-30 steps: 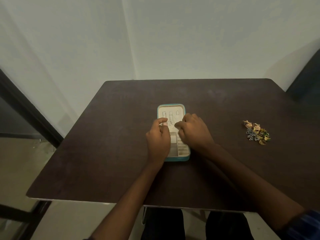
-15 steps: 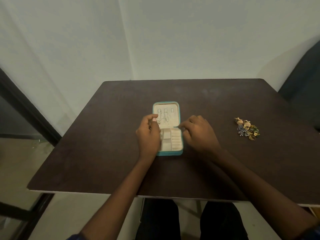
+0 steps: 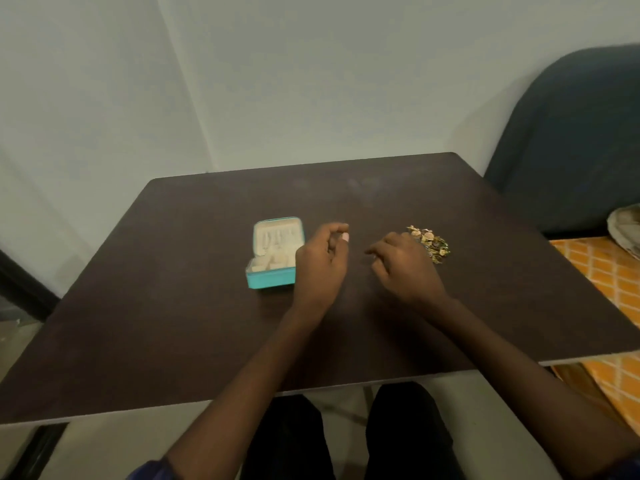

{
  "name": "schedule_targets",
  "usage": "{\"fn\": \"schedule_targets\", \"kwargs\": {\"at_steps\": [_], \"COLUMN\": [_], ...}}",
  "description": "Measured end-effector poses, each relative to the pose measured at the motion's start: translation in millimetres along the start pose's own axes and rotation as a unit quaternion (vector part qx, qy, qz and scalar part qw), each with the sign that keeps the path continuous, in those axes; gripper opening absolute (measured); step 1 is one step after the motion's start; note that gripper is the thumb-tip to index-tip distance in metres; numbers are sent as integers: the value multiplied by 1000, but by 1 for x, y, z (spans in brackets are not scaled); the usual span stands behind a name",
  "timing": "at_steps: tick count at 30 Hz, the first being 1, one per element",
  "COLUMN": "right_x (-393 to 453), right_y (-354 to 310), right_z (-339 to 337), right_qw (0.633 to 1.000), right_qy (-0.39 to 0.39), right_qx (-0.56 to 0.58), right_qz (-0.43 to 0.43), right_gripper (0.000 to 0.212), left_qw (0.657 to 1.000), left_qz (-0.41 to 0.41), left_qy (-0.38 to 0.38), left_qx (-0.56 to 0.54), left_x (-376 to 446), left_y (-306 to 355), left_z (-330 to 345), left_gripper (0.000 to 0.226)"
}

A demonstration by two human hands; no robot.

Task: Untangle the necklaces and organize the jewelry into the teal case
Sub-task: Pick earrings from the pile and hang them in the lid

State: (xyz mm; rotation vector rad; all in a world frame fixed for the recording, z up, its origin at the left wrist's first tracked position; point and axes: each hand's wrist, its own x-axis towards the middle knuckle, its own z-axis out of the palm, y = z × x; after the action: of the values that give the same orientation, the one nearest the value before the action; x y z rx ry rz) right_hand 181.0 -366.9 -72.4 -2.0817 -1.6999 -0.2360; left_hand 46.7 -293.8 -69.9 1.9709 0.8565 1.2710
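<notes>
1. Broadly, we see a dark brown table (image 3: 194,323) that spreads out under both hands and carries everything else.
2. Beyond our right hand, past the table's far right corner, stands a dark blue chair (image 3: 571,140); lower on that side lies an orange patterned cloth (image 3: 602,271).
3. Our left hand (image 3: 320,263) hovers over the table, thumb and forefinger curled towards each other; the frame is blurred, so we cannot tell whether anything thin is pinched between them.
4. Our right hand (image 3: 405,268) sits just beside the left, apart from it, fingers loosely curled and pointing towards the left hand; we cannot tell whether it holds anything.
5. Just left of our left hand stands the teal case (image 3: 273,280), open, its lid (image 3: 278,235) raised away from us with thin pieces hanging on the cream lining; the hand's back covers the case's right edge in this view.
6. Just beyond the knuckles of our right hand, on its outer side, lies the jewelry pile (image 3: 431,244), a small heap of gold, green and blue pieces on the table, well apart from the case.
</notes>
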Motion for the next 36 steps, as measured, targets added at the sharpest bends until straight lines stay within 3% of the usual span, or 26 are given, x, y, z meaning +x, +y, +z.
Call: {"fn": "schedule_targets", "kwargs": {"at_steps": [2, 7, 14, 24, 32, 36], "right_x": [-6, -27, -36, -23, -18, -16], "right_y": [19, 64, 122, 140, 139, 141], "right_z": [-5, -16, -18, -15, -15, -16], "right_qw": [1000, 996, 987, 991, 994, 994], "right_qy": [11, 37, 26, -70, -52, -45], "right_qx": [7, -3, 9, -31, -41, -47], "right_qz": [23, 84, 159, 105, 84, 84], "right_gripper": [34, 19, 23, 37, 28, 23], "left_qw": [999, 995, 987, 952, 914, 919], "left_qz": [-1, -2, -16, 22, 6, -18], "left_qy": [-27, -90, -148, -233, -265, -283], "left_qx": [20, 36, 54, 200, 306, 273], "left_x": [-1, -6, -2, 12, 28, 38], "left_y": [5, 12, 8, -5, -6, -9], "left_z": [17, 48, 82, 128, 147, 153], "left_gripper": [18, 18, 15, 32, 32, 27]}}
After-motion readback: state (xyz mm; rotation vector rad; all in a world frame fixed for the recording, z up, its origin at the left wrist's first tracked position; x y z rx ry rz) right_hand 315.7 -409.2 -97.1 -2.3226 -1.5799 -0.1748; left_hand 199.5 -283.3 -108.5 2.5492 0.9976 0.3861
